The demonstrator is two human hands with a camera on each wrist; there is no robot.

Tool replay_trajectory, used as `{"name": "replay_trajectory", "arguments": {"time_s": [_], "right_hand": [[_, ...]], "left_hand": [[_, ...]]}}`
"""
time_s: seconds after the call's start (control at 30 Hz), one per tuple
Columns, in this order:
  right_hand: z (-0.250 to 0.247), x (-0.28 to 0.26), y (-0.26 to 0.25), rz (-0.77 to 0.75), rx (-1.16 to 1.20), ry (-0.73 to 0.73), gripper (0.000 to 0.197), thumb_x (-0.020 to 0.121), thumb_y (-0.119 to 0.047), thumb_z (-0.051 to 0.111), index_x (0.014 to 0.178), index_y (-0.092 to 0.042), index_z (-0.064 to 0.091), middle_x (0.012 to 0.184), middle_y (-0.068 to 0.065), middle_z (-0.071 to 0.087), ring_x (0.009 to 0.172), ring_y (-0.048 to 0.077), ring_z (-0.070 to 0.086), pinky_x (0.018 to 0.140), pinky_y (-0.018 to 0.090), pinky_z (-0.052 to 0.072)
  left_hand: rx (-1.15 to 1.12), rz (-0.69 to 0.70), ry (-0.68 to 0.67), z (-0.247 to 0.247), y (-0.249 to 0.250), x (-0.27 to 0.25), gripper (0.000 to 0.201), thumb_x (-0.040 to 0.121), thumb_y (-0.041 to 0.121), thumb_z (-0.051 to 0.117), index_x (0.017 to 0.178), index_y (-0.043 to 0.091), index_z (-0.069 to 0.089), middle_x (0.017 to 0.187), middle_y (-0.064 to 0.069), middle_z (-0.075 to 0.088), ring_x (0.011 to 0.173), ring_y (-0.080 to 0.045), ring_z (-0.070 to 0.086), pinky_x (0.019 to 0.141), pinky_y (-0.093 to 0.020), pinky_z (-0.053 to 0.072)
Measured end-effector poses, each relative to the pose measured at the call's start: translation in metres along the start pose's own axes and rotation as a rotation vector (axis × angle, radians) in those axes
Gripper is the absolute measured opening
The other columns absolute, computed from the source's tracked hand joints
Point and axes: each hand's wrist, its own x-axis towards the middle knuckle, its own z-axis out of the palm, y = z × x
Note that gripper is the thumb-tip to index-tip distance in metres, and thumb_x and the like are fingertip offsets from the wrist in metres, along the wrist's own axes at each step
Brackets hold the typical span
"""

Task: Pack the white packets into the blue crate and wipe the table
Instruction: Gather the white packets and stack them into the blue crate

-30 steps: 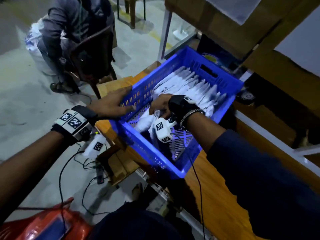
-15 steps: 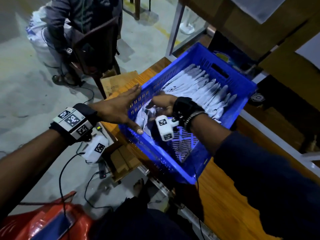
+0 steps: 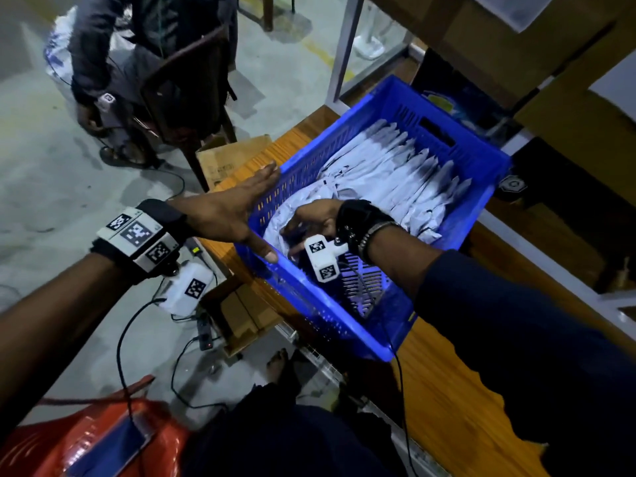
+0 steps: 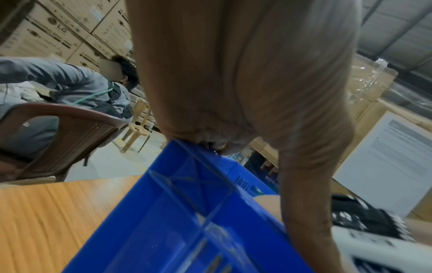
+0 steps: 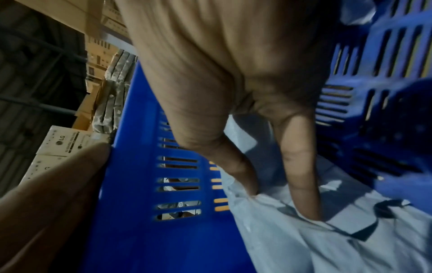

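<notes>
A blue crate (image 3: 323, 304) stands on the wooden table (image 3: 447, 407) with a row of white packets (image 3: 395, 173) stacked in its far half. My left hand (image 3: 247, 215) lies flat with straight fingers against the crate's left outer wall, thumb over the rim. In the left wrist view the left hand (image 4: 245, 83) touches the crate rim (image 4: 175, 221). My right hand (image 3: 303, 228) is inside the crate at the near left. In the right wrist view its straight fingers (image 5: 301, 184) press down on a crumpled white packet (image 5: 304, 240) beside the slotted wall (image 5: 140, 184).
A person sits on a brown chair (image 3: 192, 91) at the back left. A cardboard box (image 3: 234, 156) leans by the table corner. Cables and a power strip (image 3: 204, 332) lie on the floor below, and a red object (image 3: 86, 442) is at the bottom left. Stacked cartons (image 3: 550, 63) stand behind the table.
My left hand went from holding the crate's rim to lying flat along its side. My right hand let go of the packet it gripped and now presses on it with straight fingers.
</notes>
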Motion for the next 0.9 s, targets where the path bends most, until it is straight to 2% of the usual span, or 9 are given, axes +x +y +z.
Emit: {"name": "replay_trajectory", "arguments": {"time_s": [0.1,0.17,0.27,0.33,0.43,0.5,0.67,0.8,0.9], "right_hand": [[0.008,-0.014,-0.014,-0.045,0.043,-0.006,0.032,0.104,-0.001,0.041,0.076,0.004,0.056,0.058,0.016,0.065,0.050,0.023,0.068,0.050,0.029,0.056],[0.008,-0.010,-0.015,-0.088,0.054,0.012,0.034,0.105,0.000,0.036,0.076,0.002,0.053,0.056,0.013,0.064,0.043,0.019,0.065,0.045,0.026,0.054],[0.007,0.000,-0.003,-0.055,0.140,0.046,0.027,0.104,-0.009,0.050,0.079,-0.003,0.056,0.075,0.009,0.060,0.067,0.023,0.069,0.087,0.038,0.059],[0.002,0.011,0.007,-0.037,0.176,0.011,0.020,0.099,-0.017,0.062,0.083,-0.005,0.060,0.080,0.012,0.062,0.092,0.030,0.065,0.113,0.049,0.044],[0.000,0.026,0.017,-0.021,0.147,-0.120,0.025,0.076,-0.017,0.084,0.087,-0.010,0.063,0.086,0.013,0.059,0.108,0.034,0.056,0.119,0.055,0.034],[0.005,0.021,0.016,-0.051,0.133,-0.123,0.023,0.076,-0.013,0.082,0.088,-0.009,0.062,0.084,0.013,0.060,0.100,0.031,0.059,0.120,0.053,0.033],[0.009,-0.002,0.012,-0.118,0.109,-0.092,0.025,0.098,-0.012,0.062,0.077,-0.001,0.068,0.074,0.014,0.069,0.074,0.024,0.070,0.086,0.036,0.060],[-0.007,-0.013,0.026,-0.119,-0.064,-0.037,0.020,0.100,-0.024,0.057,0.104,-0.008,0.069,0.101,0.013,0.067,0.080,0.023,0.064,0.074,0.036,0.056],[-0.029,-0.043,0.035,-0.226,-0.303,0.167,0.029,0.101,-0.024,0.059,0.126,-0.011,0.060,0.111,0.017,0.062,0.078,0.022,0.069,0.066,0.035,0.057]], "left_hand": [[0.027,-0.001,-0.018,-0.001,0.004,0.001,0.150,0.053,0.068,0.083,0.157,0.030,-0.019,0.161,0.017,-0.028,0.148,0.001,-0.020,0.124,-0.028,0.001],[0.032,-0.006,-0.022,-0.002,0.006,0.001,0.150,0.053,0.067,0.083,0.157,0.029,-0.019,0.161,0.017,-0.028,0.147,0.002,-0.020,0.124,-0.028,0.000],[0.030,-0.016,-0.019,-0.002,0.006,-0.002,0.148,0.055,0.066,0.084,0.157,0.031,-0.018,0.161,0.019,-0.028,0.147,0.002,-0.019,0.124,-0.028,0.001],[0.028,-0.014,-0.020,-0.001,0.006,-0.002,0.148,0.055,0.069,0.083,0.157,0.032,-0.018,0.161,0.019,-0.028,0.148,0.001,-0.018,0.125,-0.030,0.001],[0.030,0.008,-0.010,0.000,0.008,-0.004,0.147,0.058,0.064,0.084,0.157,0.030,-0.018,0.161,0.017,-0.027,0.147,0.002,-0.018,0.123,-0.027,0.000],[0.035,0.014,-0.005,0.000,0.009,-0.003,0.145,0.060,0.059,0.087,0.157,0.029,-0.017,0.161,0.016,-0.026,0.146,0.003,-0.017,0.121,-0.023,0.000],[0.044,-0.001,-0.013,0.001,0.005,0.002,0.151,0.053,0.067,0.087,0.157,0.032,-0.017,0.161,0.019,-0.026,0.148,0.002,-0.018,0.123,-0.027,0.001],[0.069,-0.026,-0.027,-0.003,0.006,0.003,0.155,0.048,0.072,0.086,0.158,0.032,-0.016,0.162,0.019,-0.025,0.149,0.001,-0.016,0.125,-0.030,0.003],[0.164,-0.042,-0.019,-0.008,0.028,0.010,0.149,0.053,0.065,0.088,0.161,0.021,-0.005,0.166,0.000,-0.019,0.153,-0.014,-0.013,0.121,-0.027,-0.003]]}}
